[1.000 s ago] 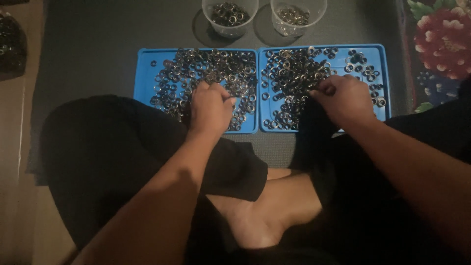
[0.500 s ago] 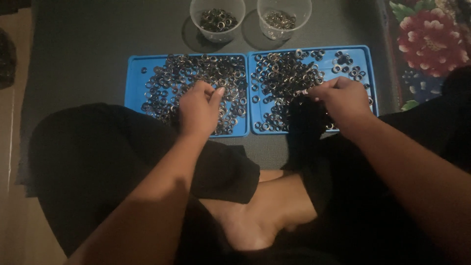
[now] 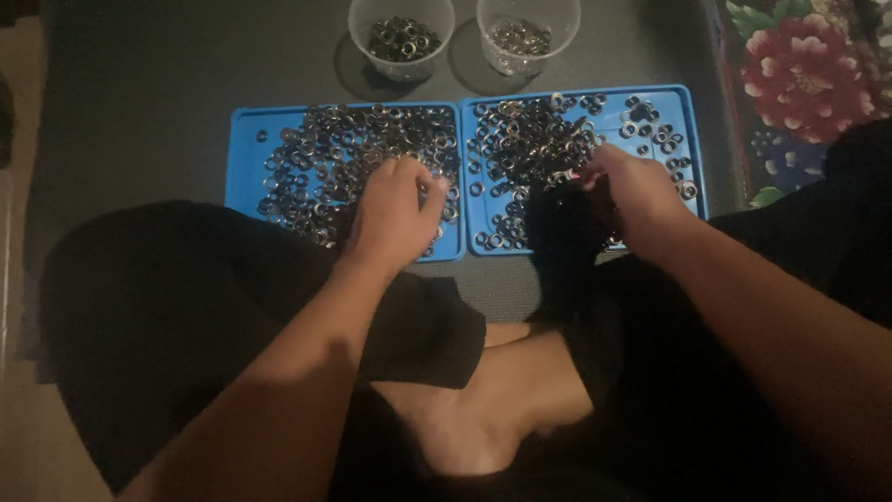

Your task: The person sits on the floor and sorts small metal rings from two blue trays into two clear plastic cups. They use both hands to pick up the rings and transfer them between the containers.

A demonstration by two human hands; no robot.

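Shiny metal rings (image 3: 334, 158) fill smooth blue plastic trays (image 3: 243, 167) beside clear plastic cups (image 3: 446, 19).

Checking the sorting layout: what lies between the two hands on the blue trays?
In the head view, between the left hand and right hand lie small metal rings and the trays' adjoining rims.

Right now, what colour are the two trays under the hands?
Bright blue trays, clearest in the head view.

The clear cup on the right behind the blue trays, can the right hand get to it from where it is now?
Probably yes. The right hand rests over the right blue tray, and the right cup stands just beyond that tray's far edge on the dark mat, open-topped, with nothing between them but loose metal rings.
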